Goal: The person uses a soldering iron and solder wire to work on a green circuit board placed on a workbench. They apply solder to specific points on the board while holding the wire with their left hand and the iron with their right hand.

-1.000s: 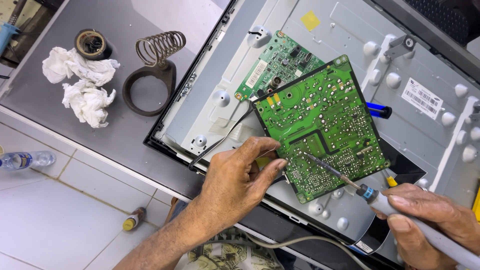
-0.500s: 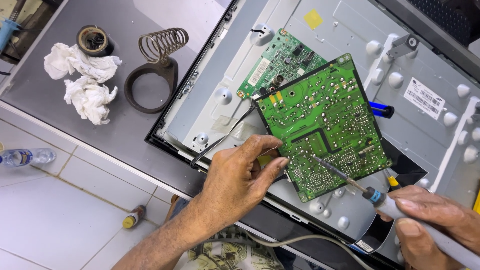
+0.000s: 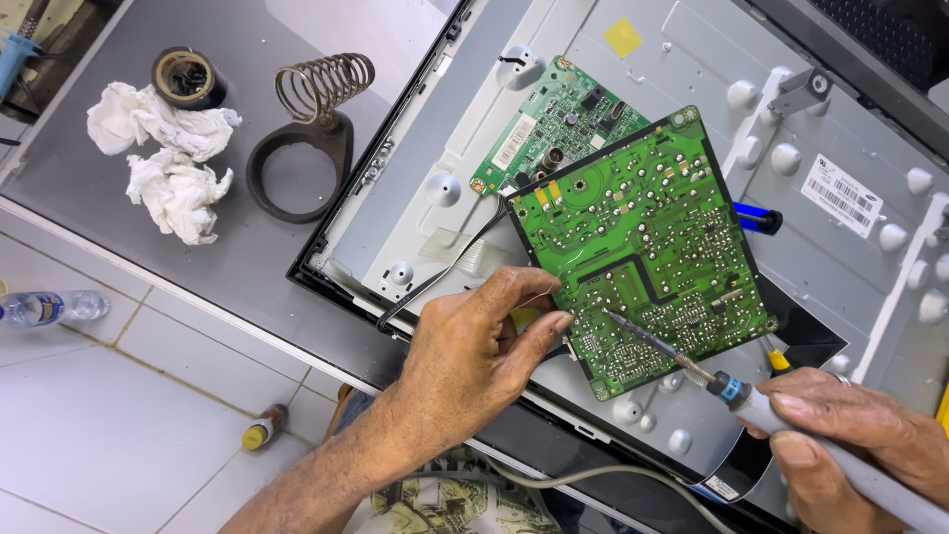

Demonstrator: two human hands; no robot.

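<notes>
From the head camera, a white rectangular label with black bars (image 3: 841,194) sits on the far right of the grey metal back panel (image 3: 682,59), a small yellow square sticker (image 3: 623,37) lies at its far edge, and a narrow white label strip (image 3: 513,143) runs along the smaller green board (image 3: 563,124); the large green circuit board (image 3: 643,242) lies solder side up on the panel at the middle of the scene, tilted, its long axis running from near left to far right. The soldering iron (image 3: 692,366) in the right hand (image 3: 850,435) points far and left, its tip touching the near part of the large board; the right hand's grip is closed round the iron's grey handle, thumb on top. The left hand (image 3: 474,351) reaches in from the near side, palm down, its fingers pinched narrow at the board's near left edge, on a thin wire I cannot make out clearly. On the grey worktop (image 3: 227,247) at the far left lie crumpled white tissues (image 3: 163,158), a roll of black tape (image 3: 186,77) and a coiled iron stand (image 3: 311,119).
</notes>
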